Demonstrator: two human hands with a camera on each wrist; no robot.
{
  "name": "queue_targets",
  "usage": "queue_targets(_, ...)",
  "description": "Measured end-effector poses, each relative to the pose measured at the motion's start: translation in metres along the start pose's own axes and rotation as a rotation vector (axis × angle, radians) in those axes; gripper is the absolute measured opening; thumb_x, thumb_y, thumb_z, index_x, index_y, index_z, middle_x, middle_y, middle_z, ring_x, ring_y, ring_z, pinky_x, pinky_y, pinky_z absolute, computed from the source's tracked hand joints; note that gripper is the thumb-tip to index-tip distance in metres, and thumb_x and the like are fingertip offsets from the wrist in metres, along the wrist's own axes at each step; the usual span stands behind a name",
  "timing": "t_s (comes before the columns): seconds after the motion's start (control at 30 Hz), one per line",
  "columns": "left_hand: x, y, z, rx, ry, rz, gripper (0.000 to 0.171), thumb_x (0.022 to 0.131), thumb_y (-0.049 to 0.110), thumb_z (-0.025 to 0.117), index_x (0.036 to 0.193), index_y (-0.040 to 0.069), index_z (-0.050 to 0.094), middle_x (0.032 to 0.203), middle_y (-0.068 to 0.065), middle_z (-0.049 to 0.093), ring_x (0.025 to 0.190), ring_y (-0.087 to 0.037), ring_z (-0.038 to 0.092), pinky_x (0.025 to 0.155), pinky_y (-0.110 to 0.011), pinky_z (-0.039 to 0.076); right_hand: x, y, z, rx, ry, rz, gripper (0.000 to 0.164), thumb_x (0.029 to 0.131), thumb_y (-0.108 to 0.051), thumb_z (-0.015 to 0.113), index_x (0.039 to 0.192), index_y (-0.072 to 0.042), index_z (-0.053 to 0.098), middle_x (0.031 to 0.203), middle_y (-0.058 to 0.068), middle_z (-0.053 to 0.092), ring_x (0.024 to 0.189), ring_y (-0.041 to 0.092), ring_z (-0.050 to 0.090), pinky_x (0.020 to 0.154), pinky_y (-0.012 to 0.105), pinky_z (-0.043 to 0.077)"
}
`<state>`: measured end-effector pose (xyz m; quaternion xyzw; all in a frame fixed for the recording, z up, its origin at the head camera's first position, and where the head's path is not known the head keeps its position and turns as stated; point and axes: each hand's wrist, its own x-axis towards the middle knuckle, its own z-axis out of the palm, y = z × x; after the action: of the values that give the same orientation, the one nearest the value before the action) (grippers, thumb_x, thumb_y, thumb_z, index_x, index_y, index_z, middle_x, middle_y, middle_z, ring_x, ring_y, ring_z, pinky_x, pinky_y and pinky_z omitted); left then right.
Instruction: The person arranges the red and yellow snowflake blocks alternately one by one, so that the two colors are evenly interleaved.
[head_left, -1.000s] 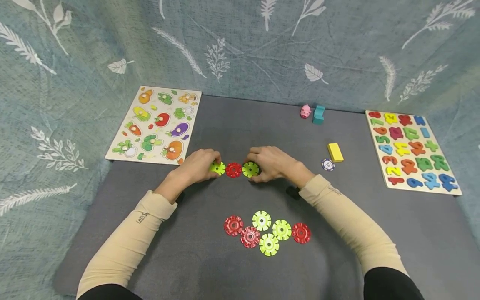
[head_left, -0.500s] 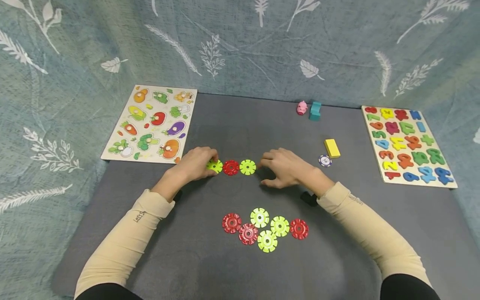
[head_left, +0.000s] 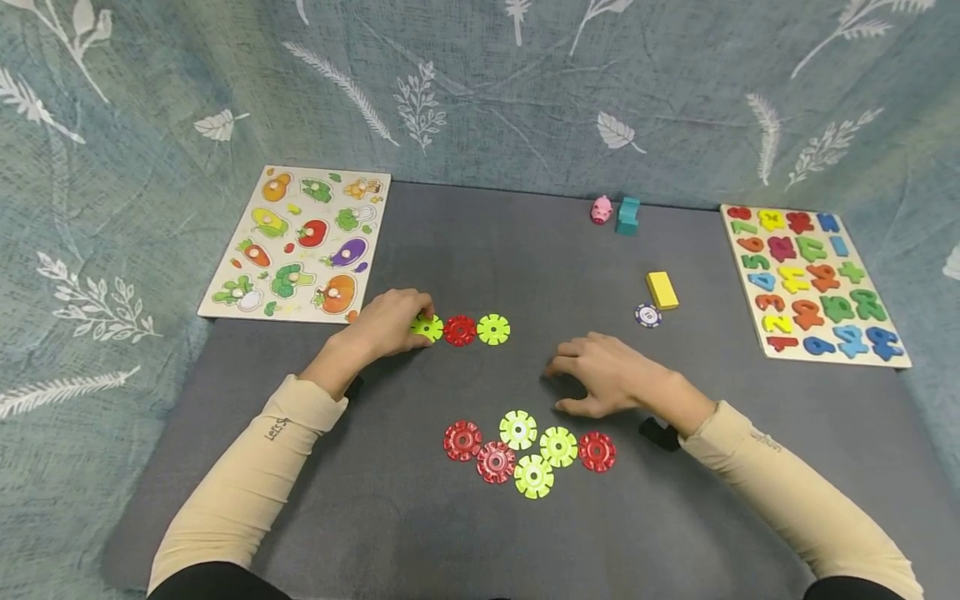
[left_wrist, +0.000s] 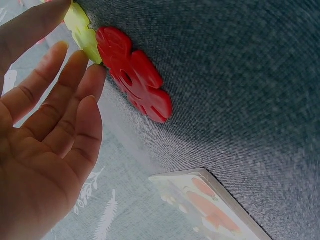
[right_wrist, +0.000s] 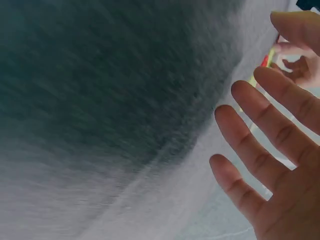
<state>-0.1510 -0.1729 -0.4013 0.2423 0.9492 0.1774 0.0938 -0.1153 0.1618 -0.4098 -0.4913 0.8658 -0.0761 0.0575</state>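
Observation:
Notched plastic discs lie in a row on the dark grey table. My left hand (head_left: 392,322) pinches the edges of a yellow-green disc (head_left: 429,328) between thumb and fingers. To its right are a red disc (head_left: 460,331) and another yellow-green disc (head_left: 493,329). In the left wrist view, a second red disc (left_wrist: 132,75) shows on the other side of the pinched one; my hand hides it in the head view. My right hand (head_left: 603,375) hovers with spread fingers and nothing in them, just above and right of a loose group of red and yellow-green discs (head_left: 558,447).
A vegetable puzzle board (head_left: 296,246) lies back left, and a number puzzle board (head_left: 813,283) lies right. Between them are a pink pig figure (head_left: 602,210), a teal block (head_left: 627,216), a yellow block (head_left: 662,290) and a poker chip (head_left: 648,315). A leaf-patterned cloth (head_left: 480,108) hangs behind.
My right hand has let go of the right-end yellow-green disc and moved right and nearer, toward the loose discs. My left hand keeps its hold.

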Motion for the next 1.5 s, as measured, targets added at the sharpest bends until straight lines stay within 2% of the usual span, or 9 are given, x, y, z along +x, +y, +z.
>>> queue_targets(0.13,0.001,-0.001,0.000,0.003,0.001,0.001,0.030,0.076,0.018,0.082,0.098,0.003,0.067,0.095,-0.012,0.067,0.078,-0.022,0.055,0.074,-0.039,0.048,-0.018,-0.007,0.002,0.047,-0.008,0.013,0.035,0.076,-0.045,0.073,0.101,-0.020,0.070,0.092,-0.007,0.064,0.077,0.008,0.060,0.072,0.033,0.049)
queue_targets(0.33,0.001,0.000,-0.002,-0.010,-0.012,-0.002,0.031,0.076,0.018,0.082,0.099,0.002,0.066,0.096,-0.012,0.067,0.078,-0.021,0.054,0.074,-0.039,0.047,-0.046,-0.020,0.006,0.096,-0.094,0.083,0.038,0.071,-0.046,0.076,0.098,-0.020,0.066,0.089,-0.010,0.058,0.058,0.000,0.042,0.057,0.021,0.040)
queue_targets(0.43,0.001,0.000,-0.003,-0.011,-0.017,-0.004,0.032,0.076,0.019,0.082,0.099,0.002,0.066,0.096,-0.012,0.067,0.078,-0.022,0.054,0.075,-0.039,0.047,-0.056,-0.027,0.009,0.089,-0.118,0.089,0.042,0.069,-0.048,0.077,0.097,-0.020,0.064,0.087,-0.011,0.053,0.057,-0.001,0.039,0.054,0.018,0.038)
queue_targets(0.53,0.000,-0.002,-0.003,-0.009,-0.017,-0.006,0.032,0.076,0.019,0.082,0.099,0.002,0.066,0.096,-0.012,0.067,0.079,-0.022,0.054,0.075,-0.040,0.048,-0.063,-0.033,0.010,0.054,-0.107,0.076,0.045,0.066,-0.049,0.078,0.097,-0.020,0.063,0.088,-0.011,0.050,0.059,-0.001,0.039,0.056,0.019,0.040)
queue_targets(0.7,-0.001,-0.003,-0.003,-0.018,-0.012,-0.012,0.032,0.076,0.018,0.082,0.099,0.002,0.066,0.095,-0.012,0.066,0.078,-0.022,0.054,0.074,-0.040,0.047,-0.065,-0.039,0.015,0.019,-0.054,0.042,0.044,0.064,-0.042,0.079,0.097,-0.016,0.064,0.091,-0.008,0.052,0.066,0.002,0.045,0.060,0.023,0.045)
queue_targets(0.87,-0.002,-0.003,-0.001,-0.024,-0.011,-0.012,0.032,0.076,0.018,0.082,0.098,0.003,0.066,0.094,-0.011,0.066,0.078,-0.022,0.054,0.074,-0.039,0.047,-0.065,-0.045,0.021,0.049,0.004,0.025,0.041,0.060,-0.031,0.080,0.095,-0.013,0.066,0.091,-0.005,0.055,0.070,0.004,0.050,0.065,0.023,0.049)
queue_targets(1.0,-0.002,-0.003,-0.001,-0.020,-0.008,-0.015,0.032,0.076,0.019,0.082,0.098,0.003,0.066,0.094,-0.011,0.066,0.078,-0.022,0.054,0.074,-0.040,0.047,-0.066,-0.050,0.024,0.068,0.029,0.042,0.043,0.057,-0.025,0.078,0.096,-0.011,0.067,0.091,-0.004,0.056,0.069,0.003,0.050,0.063,0.021,0.048)
queue_targets(1.27,-0.001,-0.003,0.001,-0.008,-0.014,-0.008,0.031,0.076,0.019,0.082,0.098,0.003,0.067,0.094,-0.011,0.066,0.078,-0.021,0.054,0.074,-0.039,0.048,-0.067,-0.057,0.027,0.037,0.065,0.073,0.044,0.057,-0.030,0.080,0.094,-0.012,0.066,0.092,-0.004,0.055,0.075,0.007,0.052,0.067,0.025,0.049)
queue_targets(1.5,0.000,-0.001,0.001,0.005,-0.011,-0.009,0.031,0.076,0.019,0.082,0.098,0.003,0.067,0.095,-0.011,0.067,0.078,-0.022,0.055,0.076,-0.040,0.048,-0.066,-0.059,0.029,0.037,0.070,0.091,0.043,0.055,-0.024,0.076,0.094,-0.010,0.065,0.092,-0.003,0.056,0.076,0.010,0.053,0.068,0.027,0.050)
